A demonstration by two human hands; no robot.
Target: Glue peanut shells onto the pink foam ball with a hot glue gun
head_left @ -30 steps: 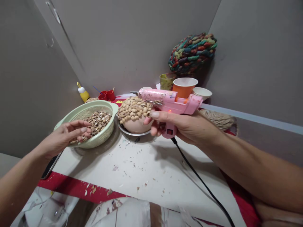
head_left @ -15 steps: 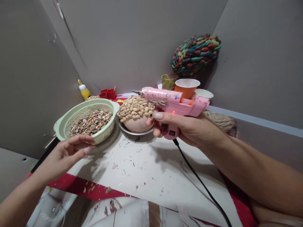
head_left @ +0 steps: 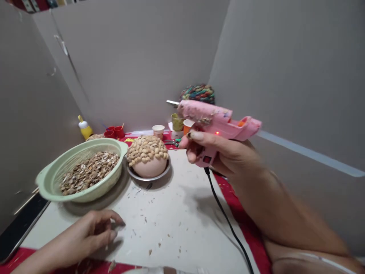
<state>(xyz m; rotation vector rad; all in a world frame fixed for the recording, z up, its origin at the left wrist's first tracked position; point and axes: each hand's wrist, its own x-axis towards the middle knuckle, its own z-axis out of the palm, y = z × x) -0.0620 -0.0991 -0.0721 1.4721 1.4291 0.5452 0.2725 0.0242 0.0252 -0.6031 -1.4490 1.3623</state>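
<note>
My right hand (head_left: 228,152) grips a pink glue gun (head_left: 205,112) by its handle. Its metal nozzle points left, a red light glows on its side, and a black cord (head_left: 225,213) hangs from the grip. Low over the white board (head_left: 162,217), my left hand (head_left: 94,232) is open, fingers slightly curled, thumb apart, nothing seen in it. Beyond it a pale green colander (head_left: 114,179) holds shell pieces (head_left: 89,171). To its right, a rounded beige form (head_left: 149,167) rests in a metal bowl (head_left: 148,179), its upper part covered with peanut shells (head_left: 146,148).
Red cups (head_left: 114,132), a yellow bottle (head_left: 85,129), a paper cup (head_left: 158,131), an orange cup (head_left: 188,125) and a green-stained cup (head_left: 177,122) line the back. Scissors (head_left: 173,142) lie near them. A multicoloured braided object (head_left: 198,93) stands behind. Grey walls enclose the table.
The head view has shifted, and the braided object is now partly behind the glue gun. My left hand has moved away from the colander's rim to low over the board. My right hand keeps its grip.
</note>
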